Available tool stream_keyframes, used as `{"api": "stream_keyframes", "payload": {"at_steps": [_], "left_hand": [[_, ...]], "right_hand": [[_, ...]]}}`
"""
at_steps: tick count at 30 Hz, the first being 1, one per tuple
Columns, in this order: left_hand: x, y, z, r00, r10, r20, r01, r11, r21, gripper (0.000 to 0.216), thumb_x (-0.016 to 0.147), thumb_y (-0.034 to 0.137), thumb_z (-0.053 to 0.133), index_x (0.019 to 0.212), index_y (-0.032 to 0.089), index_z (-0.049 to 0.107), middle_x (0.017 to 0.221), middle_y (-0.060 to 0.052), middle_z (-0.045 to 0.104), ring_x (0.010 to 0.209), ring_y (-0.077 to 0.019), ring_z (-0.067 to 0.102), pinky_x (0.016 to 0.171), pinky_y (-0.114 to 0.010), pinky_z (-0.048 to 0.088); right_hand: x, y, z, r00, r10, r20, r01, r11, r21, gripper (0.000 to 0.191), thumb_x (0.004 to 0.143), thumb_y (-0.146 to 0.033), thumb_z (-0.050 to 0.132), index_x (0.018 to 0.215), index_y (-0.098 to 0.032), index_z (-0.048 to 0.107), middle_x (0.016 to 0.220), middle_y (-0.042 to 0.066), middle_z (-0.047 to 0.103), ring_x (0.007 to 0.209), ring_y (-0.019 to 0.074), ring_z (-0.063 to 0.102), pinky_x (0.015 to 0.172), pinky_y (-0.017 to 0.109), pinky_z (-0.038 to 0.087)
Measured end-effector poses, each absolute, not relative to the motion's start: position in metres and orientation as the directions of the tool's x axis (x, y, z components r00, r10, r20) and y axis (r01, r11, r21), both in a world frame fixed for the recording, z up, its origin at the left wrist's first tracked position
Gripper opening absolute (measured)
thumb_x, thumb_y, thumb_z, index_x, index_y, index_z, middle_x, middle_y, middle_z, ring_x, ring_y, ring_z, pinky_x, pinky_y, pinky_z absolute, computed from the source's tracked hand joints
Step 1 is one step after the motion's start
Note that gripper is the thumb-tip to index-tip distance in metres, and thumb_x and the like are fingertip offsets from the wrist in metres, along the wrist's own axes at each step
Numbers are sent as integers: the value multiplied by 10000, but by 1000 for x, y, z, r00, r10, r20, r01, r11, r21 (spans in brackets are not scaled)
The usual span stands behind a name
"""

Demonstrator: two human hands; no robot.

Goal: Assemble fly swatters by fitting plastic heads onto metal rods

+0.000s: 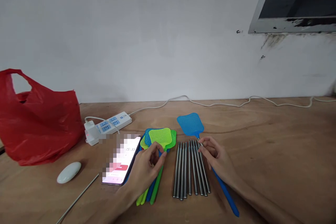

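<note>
My right hand (216, 155) is closed round the thin metal shaft of a blue fly swatter (191, 124). That swatter's blue handle slants down toward me on the right, under my hand. At the left, the thumb and forefinger of my left hand (147, 164) pinch at the neck of a yellow-green fly swatter (160, 137). It lies on top of a pile of green, blue and yellow swatters, whose handles point toward me, partly hidden by my hand. Between my hands, several metal rods (189, 171) lie side by side on the wooden table (283, 140).
A lit phone (126, 162) lies just left of my left hand. Beyond it are a white power strip (109, 127) with a plugged-in charger, a white mouse-shaped object (69, 172) and a red plastic bag (42, 122). A white cable (183, 96) runs along the wall.
</note>
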State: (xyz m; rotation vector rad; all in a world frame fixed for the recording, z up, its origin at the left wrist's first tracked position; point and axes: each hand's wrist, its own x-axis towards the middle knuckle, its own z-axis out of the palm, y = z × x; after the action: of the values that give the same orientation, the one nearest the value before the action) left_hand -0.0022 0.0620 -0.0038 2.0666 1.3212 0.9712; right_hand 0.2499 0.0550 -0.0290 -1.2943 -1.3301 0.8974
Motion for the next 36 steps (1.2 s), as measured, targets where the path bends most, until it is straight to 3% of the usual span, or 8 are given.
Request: {"api": "stream_keyframes", "payload": {"at_steps": [3, 4, 8, 10, 17, 22, 31, 36], "left_hand": [[-4, 61, -4, 332, 891, 310, 662, -454, 596, 192, 948, 362, 486, 829, 218, 532, 532, 87, 374, 470, -130, 432, 489, -232, 273], [-4, 60, -4, 340, 888, 310, 683, -460, 568, 194, 949, 360, 477, 830, 218, 536, 530, 87, 371, 464, -131, 431, 491, -234, 267], [-5, 60, -4, 352, 891, 286, 749, -452, 484, 214, 954, 359, 435, 844, 214, 547, 535, 79, 387, 462, -140, 446, 505, -240, 262], [-5, 60, -4, 357, 894, 271, 778, -445, 444, 217, 953, 349, 415, 853, 211, 550, 527, 77, 390, 457, -146, 451, 504, -244, 248], [-5, 61, -5, 367, 897, 247, 813, -438, 383, 213, 942, 332, 417, 833, 216, 558, 530, 51, 467, 468, -158, 484, 501, -249, 230], [-5, 61, -4, 369, 901, 229, 832, -430, 351, 214, 940, 311, 427, 802, 218, 560, 542, 35, 516, 479, -163, 521, 495, -253, 223], [-6, 62, -7, 360, 905, 225, 857, -416, 303, 235, 950, 321, 436, 772, 221, 553, 562, 15, 569, 502, -181, 557, 503, -261, 212], [-7, 61, -7, 370, 904, 215, 853, -422, 307, 248, 946, 332, 459, 740, 219, 537, 606, -3, 621, 540, -196, 593, 514, -260, 228]], "right_hand": [[256, 59, -31, 138, 970, 199, 313, 148, -938, 241, 837, -470, 623, 877, -234, 637, 420, -99, 334, 324, 100, 311, 351, 239, 198], [258, 60, -31, 142, 969, 204, 326, 149, -934, 221, 832, -447, 630, 873, -231, 650, 413, -97, 332, 320, 101, 301, 356, 244, 180], [265, 63, -28, 148, 957, 251, 390, 177, -904, 183, 815, -408, 639, 862, -232, 659, 613, -14, 578, 358, 96, 361, 366, 251, 202], [267, 65, -28, 148, 949, 279, 419, 196, -887, 181, 820, -413, 624, 852, -237, 644, 718, 15, 627, 392, 106, 402, 371, 253, 232], [270, 70, -35, 116, 925, 361, 531, 249, -810, 117, 825, -357, 558, 775, -252, 538, 622, -20, 535, 471, 146, 444, 453, 266, 309], [277, 73, -38, 93, 923, 374, 666, 221, -712, 22, 818, -266, 535, 801, -251, 538, 547, -57, 471, 459, 147, 424, 509, 279, 274], [294, 77, -39, 116, 931, 346, 787, 126, -603, 95, 830, -255, 531, 904, -248, 591, 646, 6, 607, 538, 202, 522, 548, 304, 224], [297, 78, -39, 151, 933, 327, 737, 114, -666, 118, 749, -186, 567, 839, -237, 624, 723, 45, 645, 616, 229, 555, 573, 311, 226]]}}
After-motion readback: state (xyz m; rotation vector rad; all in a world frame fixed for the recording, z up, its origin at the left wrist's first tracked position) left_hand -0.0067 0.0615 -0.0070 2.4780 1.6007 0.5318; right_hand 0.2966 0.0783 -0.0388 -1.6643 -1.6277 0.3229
